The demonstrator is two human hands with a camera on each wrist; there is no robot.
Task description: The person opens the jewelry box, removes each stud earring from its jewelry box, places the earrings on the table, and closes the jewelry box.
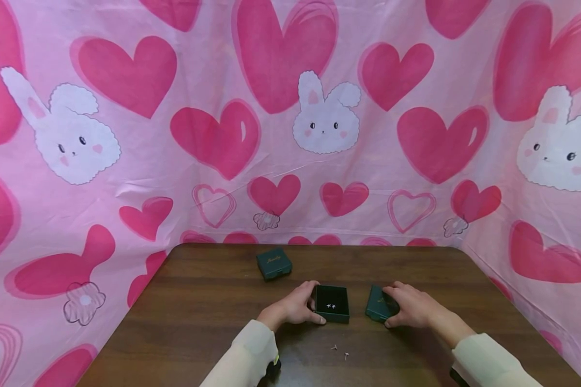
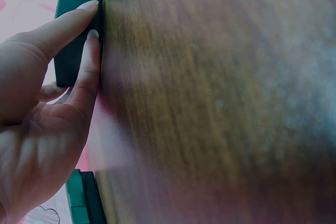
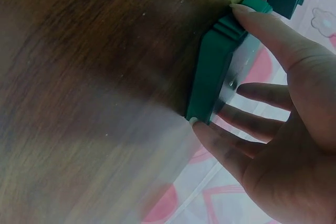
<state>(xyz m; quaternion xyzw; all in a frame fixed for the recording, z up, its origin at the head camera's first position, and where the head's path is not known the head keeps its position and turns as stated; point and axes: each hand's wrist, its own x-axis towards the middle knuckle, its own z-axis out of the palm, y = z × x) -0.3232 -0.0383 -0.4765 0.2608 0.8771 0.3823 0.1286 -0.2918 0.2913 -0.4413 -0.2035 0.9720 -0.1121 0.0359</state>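
A dark green jewelry box base stands on the table, its black inside facing up. Two small star-shaped earrings sit on that black lining. My left hand grips the base's left side, thumb at the front corner; the left wrist view shows the fingers against the green wall. To the right, the green box lid lies on the table with its lettered top up. My right hand holds it between thumb and fingers, partly covering the top. In the right wrist view the lid's edge touches the wood.
A second green jewelry box, closed and with gold lettering on top, stands farther back at the left. Two small metal pieces like pins or studs lie on the brown table near its front. A pink heart-patterned cloth hangs behind.
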